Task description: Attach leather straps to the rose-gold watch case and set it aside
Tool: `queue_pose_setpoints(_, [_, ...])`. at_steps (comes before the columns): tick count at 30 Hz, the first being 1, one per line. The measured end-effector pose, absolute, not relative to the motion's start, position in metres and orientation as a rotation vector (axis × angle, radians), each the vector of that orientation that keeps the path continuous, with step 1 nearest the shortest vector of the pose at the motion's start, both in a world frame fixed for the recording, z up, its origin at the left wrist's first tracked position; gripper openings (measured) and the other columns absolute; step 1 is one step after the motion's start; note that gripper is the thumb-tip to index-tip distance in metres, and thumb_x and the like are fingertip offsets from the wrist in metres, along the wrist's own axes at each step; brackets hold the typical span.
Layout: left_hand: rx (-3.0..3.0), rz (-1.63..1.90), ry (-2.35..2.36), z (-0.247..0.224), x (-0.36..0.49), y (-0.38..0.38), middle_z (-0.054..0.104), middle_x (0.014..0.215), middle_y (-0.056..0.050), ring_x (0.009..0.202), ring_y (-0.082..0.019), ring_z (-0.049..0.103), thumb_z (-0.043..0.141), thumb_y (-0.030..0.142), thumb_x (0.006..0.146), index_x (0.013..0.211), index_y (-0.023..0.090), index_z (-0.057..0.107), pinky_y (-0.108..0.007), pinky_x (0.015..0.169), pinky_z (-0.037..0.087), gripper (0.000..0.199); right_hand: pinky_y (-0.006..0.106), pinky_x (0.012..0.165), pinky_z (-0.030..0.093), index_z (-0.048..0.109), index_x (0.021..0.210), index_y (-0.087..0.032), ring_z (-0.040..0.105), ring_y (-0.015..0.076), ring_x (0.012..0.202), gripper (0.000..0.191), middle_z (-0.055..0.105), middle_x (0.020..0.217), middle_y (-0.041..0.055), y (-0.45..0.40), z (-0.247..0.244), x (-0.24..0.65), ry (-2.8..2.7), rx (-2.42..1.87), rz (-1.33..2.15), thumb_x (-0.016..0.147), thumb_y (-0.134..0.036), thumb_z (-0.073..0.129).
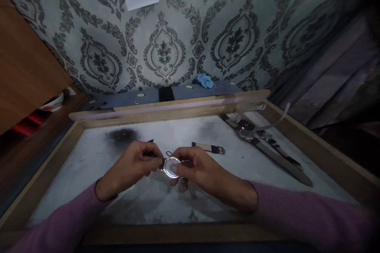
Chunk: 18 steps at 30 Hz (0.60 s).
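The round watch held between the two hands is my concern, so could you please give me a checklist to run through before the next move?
1. Right grip on round watch: ok.
2. Left grip on dark strap at its edge: ok.
3. Strap-to-case joint secure: cannot tell, too small.
4. Watch face fully visible: not ok, right grip partly covers it.
5. Buckled strap piece untouched: cannot tell, it overlaps the right grip in view.
6. Other watches apart from both hands: ok, off to the right.

Wooden-rimmed tray (178, 234): beneath left hand (130, 166) and right hand (202, 166)
Buckled strap piece (203, 146): just beyond right hand
Watches (246, 134): farther right
Dark smudge (122, 136): beyond left hand
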<state>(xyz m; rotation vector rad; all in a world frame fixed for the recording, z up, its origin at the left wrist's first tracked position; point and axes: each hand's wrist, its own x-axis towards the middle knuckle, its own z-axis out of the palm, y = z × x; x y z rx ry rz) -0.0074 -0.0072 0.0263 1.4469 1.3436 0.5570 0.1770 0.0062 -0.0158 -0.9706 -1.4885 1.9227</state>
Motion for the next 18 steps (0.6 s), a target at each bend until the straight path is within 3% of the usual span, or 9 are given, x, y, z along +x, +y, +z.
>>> queue_pose_setpoints(18, [1.521,0.691,1.382,0.0222,-0.0047,-0.0105,0.055,0.060,0.002,0.051,-0.008,0.041,0.059,0.032,0.073,0.070,0.013,0.064,-0.020,0.047,0.033,0.020,0.021,0.045,0.047,0.065,0.077,-0.010,0.063,0.0123,0.057,0.034,0.064,0.064,0.0030,0.0074,-0.0103,0.1764,-1.401,-0.907,1.913,0.066,-0.039,0.079])
